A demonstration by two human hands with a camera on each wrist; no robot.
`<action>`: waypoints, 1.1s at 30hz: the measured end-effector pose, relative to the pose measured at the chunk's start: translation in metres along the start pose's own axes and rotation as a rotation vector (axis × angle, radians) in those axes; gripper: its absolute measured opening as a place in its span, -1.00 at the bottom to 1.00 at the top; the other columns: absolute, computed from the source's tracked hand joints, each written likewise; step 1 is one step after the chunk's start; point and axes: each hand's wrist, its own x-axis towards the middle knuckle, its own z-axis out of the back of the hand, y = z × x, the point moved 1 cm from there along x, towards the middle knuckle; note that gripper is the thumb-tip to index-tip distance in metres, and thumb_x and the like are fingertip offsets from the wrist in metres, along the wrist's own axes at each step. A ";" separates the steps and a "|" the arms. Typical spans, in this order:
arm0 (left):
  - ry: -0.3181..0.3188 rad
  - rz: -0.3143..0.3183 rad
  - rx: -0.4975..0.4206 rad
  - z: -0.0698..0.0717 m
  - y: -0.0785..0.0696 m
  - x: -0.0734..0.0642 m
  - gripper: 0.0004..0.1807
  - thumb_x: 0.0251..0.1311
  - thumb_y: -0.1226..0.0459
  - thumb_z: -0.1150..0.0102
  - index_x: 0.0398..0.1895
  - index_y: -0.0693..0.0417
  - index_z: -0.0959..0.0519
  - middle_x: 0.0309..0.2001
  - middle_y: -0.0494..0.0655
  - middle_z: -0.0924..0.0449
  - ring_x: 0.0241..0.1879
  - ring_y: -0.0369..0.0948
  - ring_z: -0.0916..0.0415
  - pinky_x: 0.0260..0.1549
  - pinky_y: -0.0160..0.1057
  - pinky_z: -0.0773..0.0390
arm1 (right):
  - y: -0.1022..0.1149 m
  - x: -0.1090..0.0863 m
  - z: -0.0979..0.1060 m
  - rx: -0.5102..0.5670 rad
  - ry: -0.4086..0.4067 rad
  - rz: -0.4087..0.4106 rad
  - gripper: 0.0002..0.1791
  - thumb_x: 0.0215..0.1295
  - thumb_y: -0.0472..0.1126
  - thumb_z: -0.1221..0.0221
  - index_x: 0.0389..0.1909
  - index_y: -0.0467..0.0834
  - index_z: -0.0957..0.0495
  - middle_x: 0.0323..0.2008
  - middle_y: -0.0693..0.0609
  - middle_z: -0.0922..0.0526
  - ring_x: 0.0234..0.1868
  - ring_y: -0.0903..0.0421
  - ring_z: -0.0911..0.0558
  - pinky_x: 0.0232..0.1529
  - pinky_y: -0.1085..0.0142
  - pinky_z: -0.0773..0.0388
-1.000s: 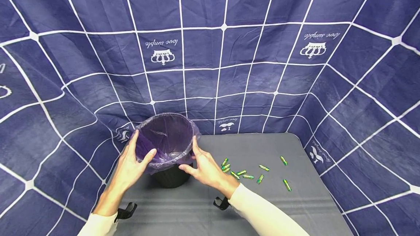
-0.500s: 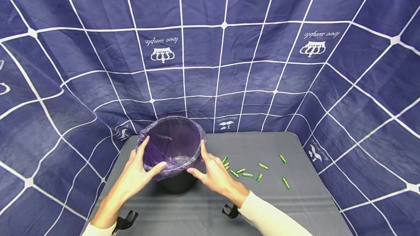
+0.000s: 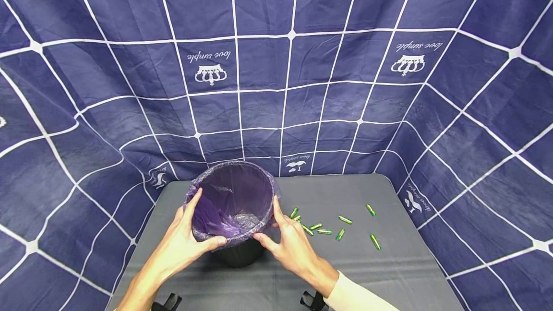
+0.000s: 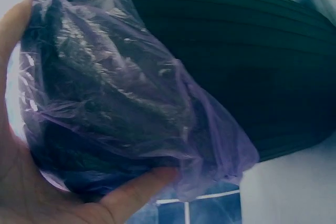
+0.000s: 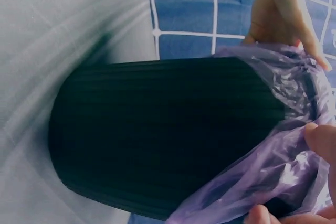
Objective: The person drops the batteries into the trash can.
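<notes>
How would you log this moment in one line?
left hand: touches purple bag, left side | right hand: touches bag, right side | dark bin: lined, bag draped outside | green cylinders: scattered on grey table

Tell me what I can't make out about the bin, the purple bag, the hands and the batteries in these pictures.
Head view: the floor of the bin, covered by the purple bag.
Head view: printing on the batteries, too small.
Head view: some fingers of the left hand, hidden behind the hand itself.
Right wrist view: most of the right hand, cut off by the right edge.
</notes>
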 end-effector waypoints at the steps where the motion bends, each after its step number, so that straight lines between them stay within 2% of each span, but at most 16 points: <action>1: 0.000 0.002 -0.006 0.000 0.002 0.000 0.62 0.00 -0.24 -0.86 0.99 -0.19 0.07 0.66 0.54 -0.29 0.56 0.57 -0.49 0.37 0.65 -0.56 | -0.001 -0.001 -0.001 0.001 -0.009 -0.003 0.21 0.44 0.03 -0.64 0.84 -0.37 -0.16 0.19 -0.14 -0.92 0.00 0.01 -0.94 0.15 0.02 -0.86; 5: -0.001 0.004 -0.057 0.000 0.008 0.002 0.71 -0.02 -0.19 -0.89 1.00 -0.17 0.20 0.81 0.44 -0.15 0.72 0.52 -0.30 0.49 0.65 -0.45 | -0.009 0.003 -0.004 0.078 0.014 -0.066 0.40 0.32 0.05 -0.73 0.91 -0.29 -0.02 0.39 -0.12 -0.74 0.03 0.06 -0.92 0.18 0.12 -0.86; 9: 0.002 0.001 -0.121 -0.001 0.013 0.005 0.81 -0.03 -0.12 -0.91 0.99 -0.24 0.40 0.93 0.32 0.08 0.81 0.49 -0.13 0.57 0.63 -0.34 | -0.022 0.015 -0.009 0.186 0.113 -0.174 0.62 0.22 0.09 -0.78 0.96 -0.14 0.22 0.38 -0.15 -0.53 0.01 0.11 -0.86 0.15 0.21 -0.85; 11: 0.009 0.009 -0.134 -0.001 0.015 0.005 0.85 -0.02 -0.10 -0.91 0.97 -0.25 0.49 0.93 0.33 0.12 0.81 0.50 -0.14 0.58 0.62 -0.34 | -0.029 0.020 -0.012 0.214 0.174 -0.214 0.56 0.21 0.12 -0.78 0.97 -0.07 0.11 0.32 -0.15 -0.50 -0.01 0.16 -0.81 0.12 0.23 -0.85; 13: 0.019 0.025 -0.137 0.000 0.016 0.003 0.87 -0.01 -0.10 -0.91 0.96 -0.23 0.55 0.92 0.38 0.12 0.79 0.53 -0.17 0.57 0.62 -0.36 | -0.036 0.021 -0.016 0.250 0.228 -0.249 0.34 0.22 0.11 -0.77 0.88 -0.05 -0.17 0.28 -0.17 -0.48 -0.01 0.18 -0.75 0.10 0.22 -0.85; 15: 0.025 0.039 -0.127 0.002 0.016 0.001 0.84 0.05 -0.09 -0.87 0.95 -0.18 0.57 0.91 0.44 0.12 0.77 0.57 -0.17 0.56 0.66 -0.35 | -0.042 0.020 -0.021 0.277 0.268 -0.277 0.10 0.25 0.09 -0.75 0.71 -0.08 -0.41 0.23 -0.18 -0.47 0.00 0.18 -0.72 0.06 0.26 -0.85; 17: 0.023 0.054 -0.098 0.005 0.014 0.000 0.71 0.23 -0.11 -0.75 0.96 -0.15 0.55 0.90 0.47 0.10 0.76 0.62 -0.13 0.53 0.74 -0.30 | -0.046 0.018 -0.024 0.309 0.289 -0.300 -0.08 0.28 0.06 -0.74 0.55 -0.15 -0.54 0.21 -0.20 -0.47 0.01 0.16 -0.72 0.01 0.33 -0.82; 20: -0.009 0.081 -0.037 0.009 0.008 0.002 0.41 0.53 -0.17 -0.45 0.98 -0.11 0.45 0.87 0.51 0.05 0.77 0.63 -0.07 0.46 0.84 -0.23 | -0.051 0.013 -0.030 0.375 0.305 -0.321 -0.01 0.35 0.01 -0.70 0.68 -0.21 -0.47 0.20 -0.23 -0.46 0.00 0.13 -0.76 -0.05 0.43 -0.78; 23: -0.060 0.112 0.022 0.010 -0.003 0.009 0.16 0.71 -0.22 -0.19 1.00 -0.10 0.31 0.86 0.46 0.00 0.78 0.58 -0.07 0.41 0.84 -0.22 | -0.055 0.006 -0.036 0.442 0.316 -0.348 0.09 0.39 -0.04 -0.67 0.79 -0.25 -0.33 0.26 -0.26 -0.45 0.02 0.11 -0.81 -0.06 0.46 -0.79; 26: -0.080 0.153 0.055 0.010 -0.014 0.017 0.10 0.73 -0.30 -0.09 1.00 -0.08 0.21 0.87 0.40 0.02 0.81 0.52 -0.05 0.46 0.81 -0.21 | -0.058 0.000 -0.042 0.497 0.316 -0.373 0.13 0.41 -0.10 -0.66 0.81 -0.35 -0.24 0.35 -0.35 -0.42 0.07 0.02 -0.85 -0.02 0.42 -0.83; 30: -0.039 0.214 0.087 0.009 -0.025 0.028 0.12 0.71 -0.43 0.04 1.00 -0.08 0.18 0.91 0.35 0.12 0.84 0.50 -0.01 0.55 0.79 -0.20 | -0.058 -0.006 -0.043 0.585 0.324 -0.409 0.14 0.42 -0.23 -0.62 0.79 -0.50 -0.14 0.46 -0.45 -0.36 0.22 -0.27 -0.86 0.08 0.30 -0.87; 33: -0.008 0.241 0.109 0.007 -0.031 0.035 0.17 0.67 -0.52 0.11 1.00 -0.10 0.19 0.93 0.32 0.18 0.85 0.49 0.00 0.57 0.76 -0.23 | -0.059 -0.010 -0.038 0.629 0.328 -0.436 0.08 0.44 -0.28 -0.57 0.77 -0.53 -0.15 0.55 -0.46 -0.36 0.37 -0.40 -0.79 0.14 0.20 -0.89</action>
